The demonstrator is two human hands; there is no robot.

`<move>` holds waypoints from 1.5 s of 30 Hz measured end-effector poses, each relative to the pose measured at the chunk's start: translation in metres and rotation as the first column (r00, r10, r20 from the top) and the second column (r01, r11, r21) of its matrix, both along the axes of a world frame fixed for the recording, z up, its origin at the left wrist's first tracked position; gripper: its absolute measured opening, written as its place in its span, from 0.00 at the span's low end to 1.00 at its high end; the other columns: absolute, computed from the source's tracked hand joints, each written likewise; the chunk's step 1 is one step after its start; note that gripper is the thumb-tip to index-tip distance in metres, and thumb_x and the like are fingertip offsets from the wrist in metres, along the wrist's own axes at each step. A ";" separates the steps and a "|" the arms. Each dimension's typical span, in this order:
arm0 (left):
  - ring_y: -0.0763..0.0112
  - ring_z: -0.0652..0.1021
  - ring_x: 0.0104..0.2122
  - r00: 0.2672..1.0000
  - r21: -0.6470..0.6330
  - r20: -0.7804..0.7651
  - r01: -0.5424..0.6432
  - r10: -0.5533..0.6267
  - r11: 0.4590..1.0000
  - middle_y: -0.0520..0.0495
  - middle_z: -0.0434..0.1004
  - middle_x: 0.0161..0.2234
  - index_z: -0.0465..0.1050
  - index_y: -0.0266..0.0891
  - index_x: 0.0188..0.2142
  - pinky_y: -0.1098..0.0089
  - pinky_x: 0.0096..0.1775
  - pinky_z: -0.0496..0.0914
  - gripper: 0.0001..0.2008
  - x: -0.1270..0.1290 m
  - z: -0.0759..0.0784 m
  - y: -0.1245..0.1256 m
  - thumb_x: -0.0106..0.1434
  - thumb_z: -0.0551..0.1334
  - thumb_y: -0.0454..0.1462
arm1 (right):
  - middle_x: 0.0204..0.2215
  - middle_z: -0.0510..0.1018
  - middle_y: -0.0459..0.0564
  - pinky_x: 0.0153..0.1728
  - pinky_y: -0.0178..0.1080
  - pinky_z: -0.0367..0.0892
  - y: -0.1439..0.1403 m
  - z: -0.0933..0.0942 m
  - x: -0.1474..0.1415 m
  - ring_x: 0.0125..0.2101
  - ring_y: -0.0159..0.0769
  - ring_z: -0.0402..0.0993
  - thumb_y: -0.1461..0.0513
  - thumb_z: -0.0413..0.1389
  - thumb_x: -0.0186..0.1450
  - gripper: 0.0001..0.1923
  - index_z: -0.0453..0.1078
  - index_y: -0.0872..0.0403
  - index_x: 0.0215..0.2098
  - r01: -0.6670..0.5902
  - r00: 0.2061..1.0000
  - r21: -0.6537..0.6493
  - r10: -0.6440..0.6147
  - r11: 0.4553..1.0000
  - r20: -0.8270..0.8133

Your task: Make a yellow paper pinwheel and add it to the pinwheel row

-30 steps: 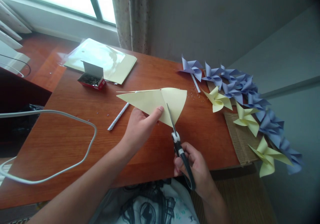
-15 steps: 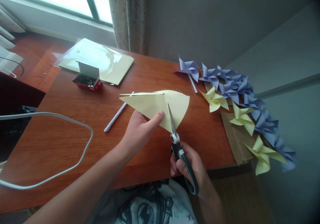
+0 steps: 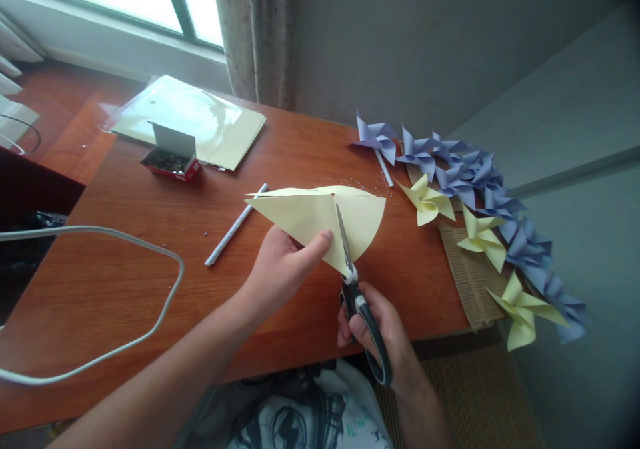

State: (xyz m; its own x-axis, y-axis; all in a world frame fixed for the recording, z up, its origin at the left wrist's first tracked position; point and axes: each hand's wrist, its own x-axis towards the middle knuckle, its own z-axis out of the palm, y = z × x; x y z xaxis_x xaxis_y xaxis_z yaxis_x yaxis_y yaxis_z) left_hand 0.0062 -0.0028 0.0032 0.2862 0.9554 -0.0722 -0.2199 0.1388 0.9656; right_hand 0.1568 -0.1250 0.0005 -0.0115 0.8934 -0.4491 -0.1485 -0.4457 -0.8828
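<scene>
My left hand (image 3: 287, 262) pinches a folded sheet of pale yellow paper (image 3: 300, 219), thumb on top and the other fingers hidden beneath. In my right hand (image 3: 380, 325) is a pair of scissors (image 3: 356, 299) with black and grey handles and a white pivot. Its blades run up along the paper's cut, pointing away from me, and look nearly closed. To the right of the cut, a curved flap of the paper stands out. Left of the paper, on the table, lies a thin rolled white paper stick (image 3: 235, 227).
Several blue pinwheels (image 3: 455, 182) and yellow pinwheels (image 3: 427, 201) line the right side, some on corrugated cardboard (image 3: 463, 282). A small open red box (image 3: 173, 163) stands before a plastic-wrapped paper stack (image 3: 240, 142). A white cable (image 3: 173, 289) loops across the left of the table (image 3: 125, 255).
The folded paper has shifted slightly right and down in my left hand's grip. The scissors have moved very little, and their blades remain at the cut.
</scene>
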 end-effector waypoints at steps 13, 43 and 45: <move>0.65 0.83 0.39 0.999 0.025 -0.049 0.026 -0.025 0.999 0.47 0.85 0.40 0.76 0.36 0.42 0.73 0.41 0.75 0.09 0.001 0.000 -0.002 0.64 0.66 0.39 | 0.25 0.70 0.42 0.29 0.35 0.64 0.000 -0.004 0.004 0.25 0.31 0.70 0.43 0.64 0.61 0.26 0.65 0.54 0.40 -0.006 1.000 0.010 0.006 1.000 0.011; 0.62 0.82 0.37 0.995 0.009 -0.097 0.000 0.001 1.000 0.45 0.85 0.38 0.76 0.36 0.39 0.69 0.40 0.75 0.09 0.001 0.005 -0.002 0.63 0.65 0.40 | 0.22 0.68 0.40 0.23 0.33 0.61 -0.001 -0.004 0.004 0.21 0.29 0.68 0.44 0.67 0.59 0.25 0.66 0.54 0.37 0.032 0.999 -0.018 -0.032 0.999 0.001; 0.62 0.82 0.37 0.996 0.008 -0.089 -0.004 0.005 1.000 0.45 0.85 0.38 0.76 0.36 0.39 0.69 0.40 0.75 0.10 0.001 0.004 -0.002 0.63 0.65 0.41 | 0.22 0.68 0.40 0.23 0.32 0.61 -0.001 -0.004 0.004 0.21 0.29 0.68 0.44 0.67 0.59 0.25 0.66 0.54 0.37 0.025 1.000 -0.016 -0.025 1.000 0.005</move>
State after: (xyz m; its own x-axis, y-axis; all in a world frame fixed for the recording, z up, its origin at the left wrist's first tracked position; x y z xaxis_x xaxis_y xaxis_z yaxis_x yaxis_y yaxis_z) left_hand 0.0073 -0.0050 0.0076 0.2748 0.9573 -0.0897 -0.1334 0.1303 0.9825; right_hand 0.1608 -0.1264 -0.0031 0.0131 0.8861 -0.4633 -0.1557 -0.4559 -0.8763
